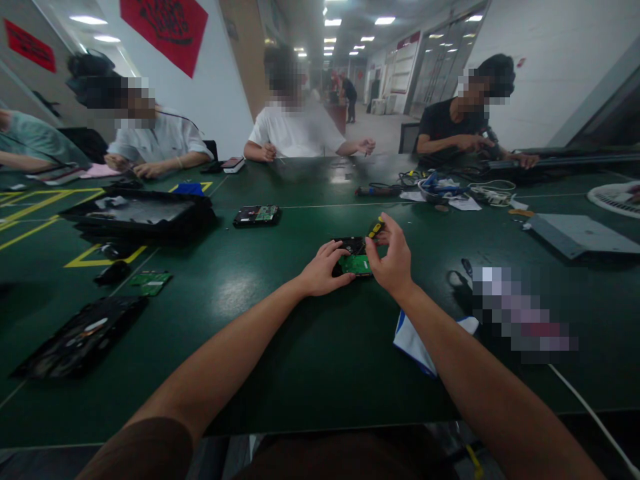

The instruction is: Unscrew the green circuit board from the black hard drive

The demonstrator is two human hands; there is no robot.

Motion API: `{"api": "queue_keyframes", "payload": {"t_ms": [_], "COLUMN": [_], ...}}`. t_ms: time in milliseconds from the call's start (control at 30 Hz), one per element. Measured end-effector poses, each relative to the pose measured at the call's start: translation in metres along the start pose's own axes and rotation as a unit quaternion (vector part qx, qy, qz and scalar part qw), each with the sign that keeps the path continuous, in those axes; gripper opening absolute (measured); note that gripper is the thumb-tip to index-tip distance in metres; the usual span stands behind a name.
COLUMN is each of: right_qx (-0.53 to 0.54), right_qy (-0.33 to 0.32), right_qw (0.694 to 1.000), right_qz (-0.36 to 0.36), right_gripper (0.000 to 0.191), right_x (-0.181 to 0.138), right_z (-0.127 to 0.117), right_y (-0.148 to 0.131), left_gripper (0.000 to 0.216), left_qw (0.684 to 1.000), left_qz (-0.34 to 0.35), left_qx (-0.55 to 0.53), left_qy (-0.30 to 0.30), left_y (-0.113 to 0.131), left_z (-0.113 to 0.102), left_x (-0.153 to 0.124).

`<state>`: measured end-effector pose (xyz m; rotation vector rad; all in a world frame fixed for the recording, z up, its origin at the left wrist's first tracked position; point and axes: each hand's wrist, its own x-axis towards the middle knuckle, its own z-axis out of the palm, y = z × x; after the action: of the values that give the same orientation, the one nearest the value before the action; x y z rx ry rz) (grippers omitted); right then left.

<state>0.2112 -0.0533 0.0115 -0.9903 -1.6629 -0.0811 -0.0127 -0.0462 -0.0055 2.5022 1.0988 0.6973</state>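
In front of me on the green table lies a hard drive, its green circuit board facing up beside a black part. My left hand grips the drive's left side, with the thumb along the near edge and the fingers over the far edge. In my right hand is a screwdriver with a short black and yellow handle, pinched between thumb and fingers above the drive's right side. The screwdriver's tip is too small to make out against the drive.
Another hard drive lies farther back. At left are a black casing, a loose circuit board and a black panel. A white-blue cloth lies under my right forearm; a grey metal box is right. Several people sit opposite.
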Motion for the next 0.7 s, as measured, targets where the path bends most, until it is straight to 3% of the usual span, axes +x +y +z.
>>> {"api": "queue_keyframes", "payload": {"t_ms": [700], "right_qx": [0.013], "right_qy": [-0.008], "right_qw": [1.0], "right_qz": [0.0], "right_gripper": [0.067], "right_x": [0.0001], "right_z": [0.0011], "right_y": [-0.0008], "left_gripper": [0.063], "left_qw": [1.0], "left_qz": [-0.007], "left_qx": [-0.015], "left_qy": [0.003], "left_y": [-0.0021], "left_z": [0.0024], "left_x": [0.0014]}}
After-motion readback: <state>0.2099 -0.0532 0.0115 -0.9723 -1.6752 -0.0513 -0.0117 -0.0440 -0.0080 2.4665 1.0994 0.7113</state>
